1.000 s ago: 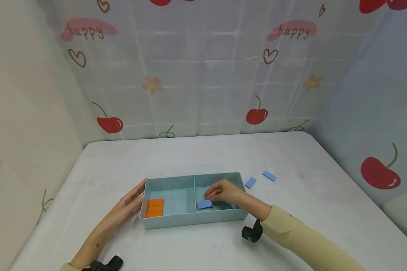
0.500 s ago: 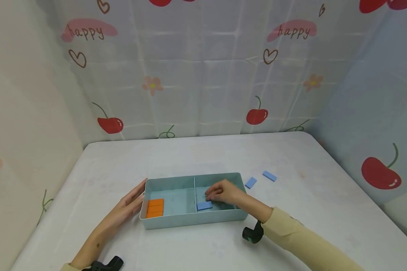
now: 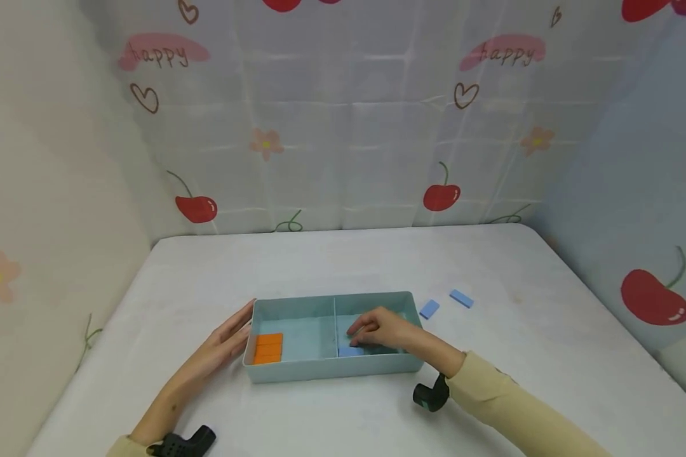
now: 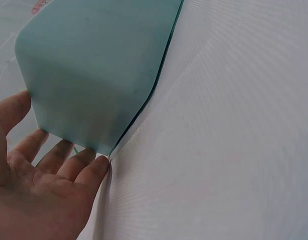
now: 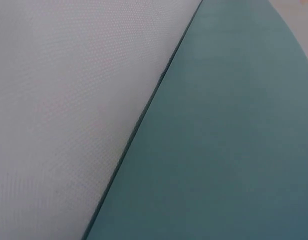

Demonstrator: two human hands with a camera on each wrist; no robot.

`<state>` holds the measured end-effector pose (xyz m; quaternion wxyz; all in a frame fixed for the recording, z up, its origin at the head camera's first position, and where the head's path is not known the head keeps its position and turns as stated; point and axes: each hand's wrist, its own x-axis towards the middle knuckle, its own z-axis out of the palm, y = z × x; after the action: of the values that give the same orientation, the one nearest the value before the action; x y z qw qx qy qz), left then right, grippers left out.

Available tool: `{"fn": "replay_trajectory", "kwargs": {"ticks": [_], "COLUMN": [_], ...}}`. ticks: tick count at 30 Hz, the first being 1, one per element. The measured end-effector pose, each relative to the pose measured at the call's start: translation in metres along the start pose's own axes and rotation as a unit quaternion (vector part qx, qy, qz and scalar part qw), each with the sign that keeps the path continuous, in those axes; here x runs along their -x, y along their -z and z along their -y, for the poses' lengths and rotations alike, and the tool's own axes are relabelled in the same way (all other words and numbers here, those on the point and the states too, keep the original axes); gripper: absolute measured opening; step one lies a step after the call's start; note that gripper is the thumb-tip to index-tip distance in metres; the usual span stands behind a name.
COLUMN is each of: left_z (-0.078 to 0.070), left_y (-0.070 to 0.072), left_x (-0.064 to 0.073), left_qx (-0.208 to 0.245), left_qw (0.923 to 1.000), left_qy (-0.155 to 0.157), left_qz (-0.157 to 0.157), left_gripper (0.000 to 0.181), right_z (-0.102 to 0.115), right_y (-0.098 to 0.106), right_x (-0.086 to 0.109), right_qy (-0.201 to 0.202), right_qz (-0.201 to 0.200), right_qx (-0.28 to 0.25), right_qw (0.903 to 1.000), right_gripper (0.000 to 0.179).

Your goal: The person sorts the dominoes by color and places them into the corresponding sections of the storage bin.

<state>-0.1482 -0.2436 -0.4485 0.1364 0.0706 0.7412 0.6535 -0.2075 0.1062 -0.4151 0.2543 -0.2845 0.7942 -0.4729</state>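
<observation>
A pale teal two-compartment box [image 3: 334, 368] stands on the table. My left hand [image 3: 223, 346] rests against its left end, with the fingers spread; in the left wrist view, the fingertips touch the box wall [image 4: 89, 75]. My right hand [image 3: 380, 327] reaches into the right compartment, fingers bent. Its fingertips are at the back edge of a blue tile [image 3: 350, 351] lying at the compartment's front left corner. Whether they pinch it I cannot tell. Several orange tiles [image 3: 269, 348] lie together at the front left of the left compartment. The right wrist view shows only the box's outer wall [image 5: 209, 140] and the cloth.
Two more blue tiles [image 3: 429, 309] lie on the white tablecloth [image 3: 343, 263], behind and right of the box. A divider [image 3: 335, 324] separates the compartments. Printed curtains [image 3: 343, 127] stand behind and at both sides of the table.
The blue tile in the right compartment now sits lower, by the front wall, and my right hand has come slightly down with it. My left hand stays on the box. The head view has shifted slightly.
</observation>
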Motion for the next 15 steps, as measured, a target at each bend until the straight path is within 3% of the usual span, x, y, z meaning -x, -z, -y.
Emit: {"fn": "replay_trajectory", "kwargs": {"ticks": [8, 15], "left_z": [0.0001, -0.0011], "left_y": [0.0009, 0.0018], "left_x": [0.0011, 0.0009], "left_qx": [0.011, 0.003], "left_qw": [0.9999, 1.0], "left_qy": [0.0, 0.004], "left_qz": [-0.003, -0.007], "left_gripper": [0.057, 0.058], "right_z": [0.0003, 0.0023], "right_y": [-0.0011, -0.003], "right_x": [-0.0015, -0.002], "right_qy": [0.013, 0.023], "right_qz": [0.036, 0.045], "right_qx": [-0.006, -0.004], "right_qw": [0.9992, 0.9987], "right_gripper": [0.019, 0.02]}}
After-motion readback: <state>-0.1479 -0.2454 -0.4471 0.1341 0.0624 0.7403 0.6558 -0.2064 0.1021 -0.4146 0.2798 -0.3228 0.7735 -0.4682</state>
